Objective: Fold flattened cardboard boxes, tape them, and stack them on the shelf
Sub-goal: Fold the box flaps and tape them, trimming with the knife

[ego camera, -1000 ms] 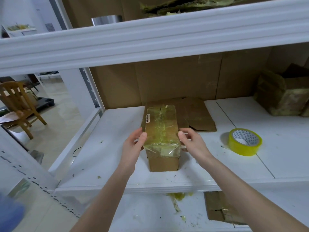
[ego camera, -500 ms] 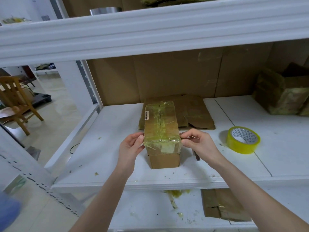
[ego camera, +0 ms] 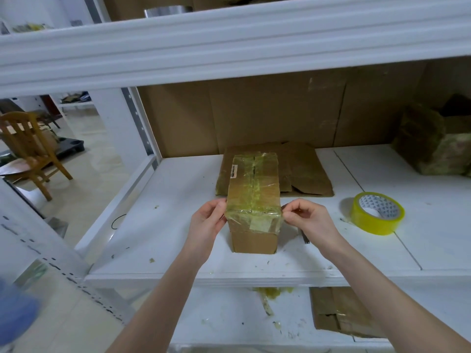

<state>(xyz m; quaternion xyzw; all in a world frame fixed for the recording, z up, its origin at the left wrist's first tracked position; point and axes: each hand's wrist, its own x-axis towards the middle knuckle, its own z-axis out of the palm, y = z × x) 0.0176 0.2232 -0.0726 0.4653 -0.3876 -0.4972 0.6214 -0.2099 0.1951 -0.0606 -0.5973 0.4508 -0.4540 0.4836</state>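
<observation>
Box: brown taped cardboard box (ego camera: 252, 200) stands on the white shelf (ego camera: 173, 225).
Left hand (ego camera: 207, 222): fingers curled against the box's near-left top edge, holding it.
Right hand (ego camera: 309, 220): pinching the box's near-right top edge.

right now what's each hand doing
Left hand: holds the taped box at its left edge.
Right hand: pinches the tape strip at the box's right corner.
</observation>
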